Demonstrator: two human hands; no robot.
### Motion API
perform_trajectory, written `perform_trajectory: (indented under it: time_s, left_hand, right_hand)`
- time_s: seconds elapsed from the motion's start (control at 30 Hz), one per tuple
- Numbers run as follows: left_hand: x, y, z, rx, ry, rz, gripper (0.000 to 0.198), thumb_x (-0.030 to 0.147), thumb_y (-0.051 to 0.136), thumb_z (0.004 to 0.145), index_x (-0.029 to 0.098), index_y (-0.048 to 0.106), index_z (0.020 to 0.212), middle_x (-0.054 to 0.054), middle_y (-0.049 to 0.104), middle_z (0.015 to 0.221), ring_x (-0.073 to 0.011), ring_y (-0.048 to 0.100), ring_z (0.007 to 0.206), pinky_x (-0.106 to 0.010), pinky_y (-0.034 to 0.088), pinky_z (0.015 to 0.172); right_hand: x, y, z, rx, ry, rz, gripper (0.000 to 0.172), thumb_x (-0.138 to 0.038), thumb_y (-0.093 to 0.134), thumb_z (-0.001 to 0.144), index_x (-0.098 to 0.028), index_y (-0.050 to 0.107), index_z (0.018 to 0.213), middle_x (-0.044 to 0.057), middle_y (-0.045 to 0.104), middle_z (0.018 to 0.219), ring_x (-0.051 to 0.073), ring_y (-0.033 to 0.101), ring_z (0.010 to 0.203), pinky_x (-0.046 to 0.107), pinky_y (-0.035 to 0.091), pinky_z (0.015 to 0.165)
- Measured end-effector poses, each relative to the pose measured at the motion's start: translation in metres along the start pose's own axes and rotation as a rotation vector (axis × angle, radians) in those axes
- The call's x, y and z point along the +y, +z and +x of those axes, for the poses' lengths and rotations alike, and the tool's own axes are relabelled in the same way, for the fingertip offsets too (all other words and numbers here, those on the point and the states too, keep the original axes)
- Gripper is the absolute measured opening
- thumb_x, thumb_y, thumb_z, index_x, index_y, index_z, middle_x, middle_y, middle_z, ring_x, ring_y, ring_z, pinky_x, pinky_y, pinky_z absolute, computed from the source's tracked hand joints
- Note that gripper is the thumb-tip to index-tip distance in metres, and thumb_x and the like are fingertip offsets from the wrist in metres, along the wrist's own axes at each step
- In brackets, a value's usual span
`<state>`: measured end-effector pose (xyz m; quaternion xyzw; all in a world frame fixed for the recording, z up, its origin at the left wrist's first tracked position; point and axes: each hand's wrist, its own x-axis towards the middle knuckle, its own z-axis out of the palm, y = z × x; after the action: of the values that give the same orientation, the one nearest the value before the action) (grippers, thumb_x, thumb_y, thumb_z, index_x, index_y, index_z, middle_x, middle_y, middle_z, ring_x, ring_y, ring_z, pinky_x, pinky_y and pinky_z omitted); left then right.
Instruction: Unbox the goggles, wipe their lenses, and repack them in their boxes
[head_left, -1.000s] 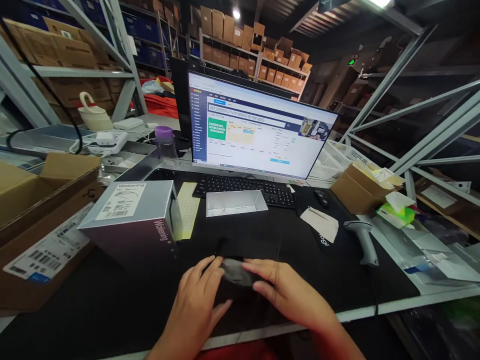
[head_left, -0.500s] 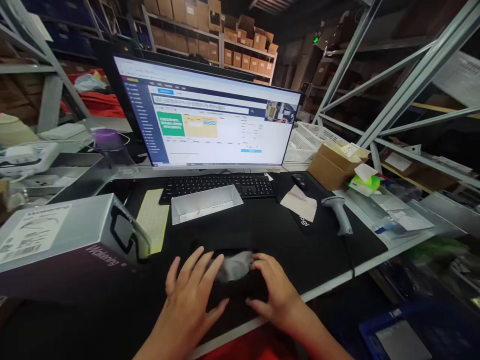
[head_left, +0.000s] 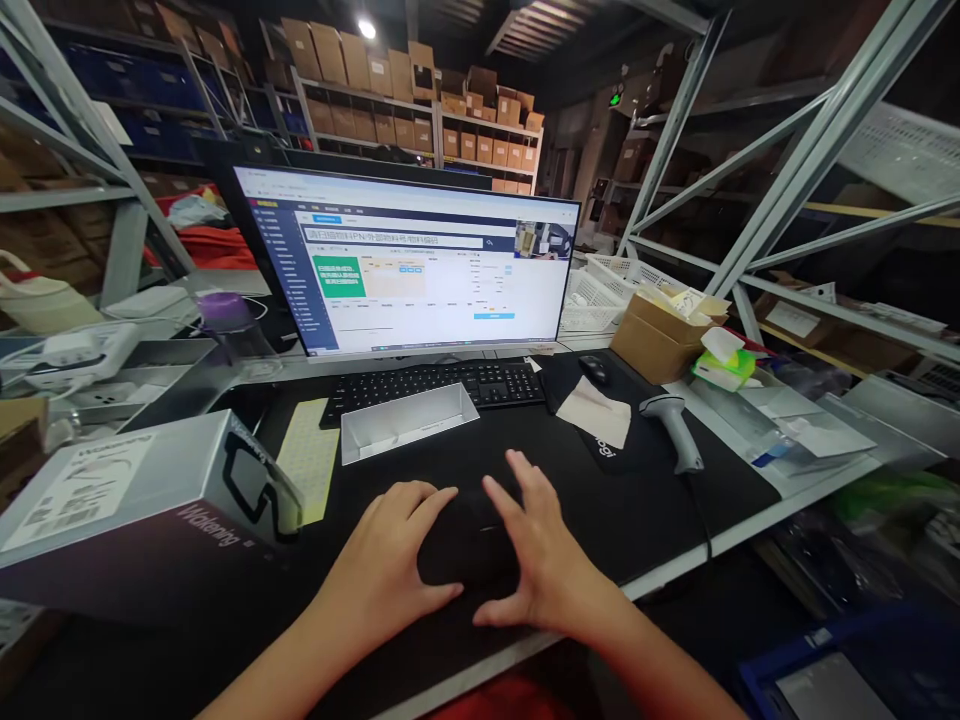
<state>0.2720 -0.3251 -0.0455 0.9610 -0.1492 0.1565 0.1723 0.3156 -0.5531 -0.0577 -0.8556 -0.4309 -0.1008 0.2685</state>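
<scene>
My left hand is over the black desk mat, fingers bent forward and thumb held apart from them. Opposite it, my right hand has its fingers spread and its thumb pointing left. A black shape lies between the two hands, so dark against the mat that I cannot make out its outline or kind. Beyond the hands lies an open, shallow silver-white box part. To the left stands a large grey box with a goggle-shaped picture and a white label.
Behind the box part are a keyboard and a monitor. A mouse, a beige cloth, a barcode scanner and a cardboard box are at the right. A yellow sheet lies beside the grey box.
The blurred grey patch seen between my hands is gone from sight, leaving only black there. My right hand's fingers have straightened and spread forward. The camera view has tilted upward slightly.
</scene>
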Motion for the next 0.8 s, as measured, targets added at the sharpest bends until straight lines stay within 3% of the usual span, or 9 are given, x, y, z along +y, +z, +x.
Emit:
perform_trajectory:
  time_s: [0.07,0.13,0.2,0.33,0.43,0.57,0.73,0.8]
  left_hand:
    - [0.002,0.004,-0.005,0.014,0.006,-0.032,0.069,0.028,0.084,0.061,0.022,0.056,0.124,-0.008,0.060,0.114,-0.0285,0.060,0.103,-0.044,0.053,0.090]
    - [0.000,0.007,-0.014,0.052,-0.005,-0.052,0.067,0.028,0.082,0.065,0.025,0.054,0.126,-0.008,0.058,0.116,-0.0286,0.059,0.106,-0.045,0.053,0.093]
    - [-0.006,0.009,-0.026,0.106,-0.061,-0.082,0.074,0.033,0.080,0.070,0.027,0.046,0.135,-0.009,0.053,0.127,-0.0313,0.055,0.116,-0.050,0.050,0.099]
    - [-0.025,0.012,-0.051,0.190,-0.240,-0.201,0.100,0.043,0.079,0.072,0.031,0.020,0.152,-0.014,0.036,0.149,-0.0370,0.044,0.133,-0.057,0.045,0.107]
    - [-0.031,0.023,-0.061,0.154,-0.302,-0.369,0.090,0.034,0.072,0.081,0.035,0.016,0.152,-0.012,0.041,0.143,-0.0266,0.059,0.115,-0.047,0.054,0.096]
    - [-0.024,0.036,-0.055,0.177,-0.352,-0.500,0.060,0.029,0.057,0.092,0.037,0.029,0.145,-0.005,0.053,0.124,-0.0155,0.061,0.088,-0.033,0.056,0.078]
    - [-0.014,0.025,-0.039,0.214,-0.362,-0.530,0.070,0.029,0.056,0.092,0.038,0.021,0.152,-0.005,0.053,0.127,-0.0119,0.057,0.077,-0.031,0.054,0.074]
    - [-0.014,0.016,-0.036,0.166,-0.323,-0.530,0.064,0.025,0.055,0.091,0.036,0.031,0.149,-0.005,0.053,0.128,-0.0130,0.059,0.082,-0.031,0.054,0.078]
  right_hand:
    - [-0.003,0.000,0.019,-0.116,-0.101,-0.036,0.129,-0.049,0.090,0.059,-0.019,0.014,0.158,0.023,0.032,0.157,0.041,0.035,0.141,0.060,0.030,0.114]
    - [-0.002,0.001,0.036,-0.209,-0.142,-0.024,0.114,-0.050,0.086,0.065,-0.016,0.026,0.155,0.018,0.057,0.138,0.034,0.055,0.121,0.053,0.043,0.103]
    - [0.002,-0.003,0.049,-0.244,-0.150,-0.004,0.100,-0.048,0.086,0.064,-0.017,0.041,0.148,0.013,0.066,0.127,0.031,0.061,0.107,0.048,0.049,0.092]
    - [0.023,-0.026,0.059,-0.078,-0.094,0.079,0.081,-0.032,0.089,0.058,-0.023,0.056,0.132,0.008,0.068,0.124,0.029,0.062,0.110,0.044,0.047,0.096]
    - [0.043,-0.043,0.058,0.022,-0.076,0.193,0.076,-0.025,0.086,0.060,-0.025,0.056,0.129,0.007,0.065,0.125,0.028,0.060,0.114,0.042,0.046,0.100]
    - [0.062,-0.049,0.052,-0.030,-0.052,0.277,0.078,-0.023,0.085,0.062,-0.029,0.054,0.132,0.007,0.061,0.130,0.028,0.058,0.119,0.042,0.044,0.103]
    - [0.065,-0.043,0.047,-0.107,-0.046,0.310,0.073,-0.025,0.084,0.064,-0.028,0.056,0.132,0.009,0.060,0.131,0.031,0.057,0.121,0.046,0.044,0.105]
    - [0.064,-0.044,0.046,-0.147,-0.057,0.306,0.073,-0.026,0.084,0.064,-0.027,0.057,0.132,0.010,0.060,0.130,0.032,0.057,0.120,0.047,0.044,0.105]
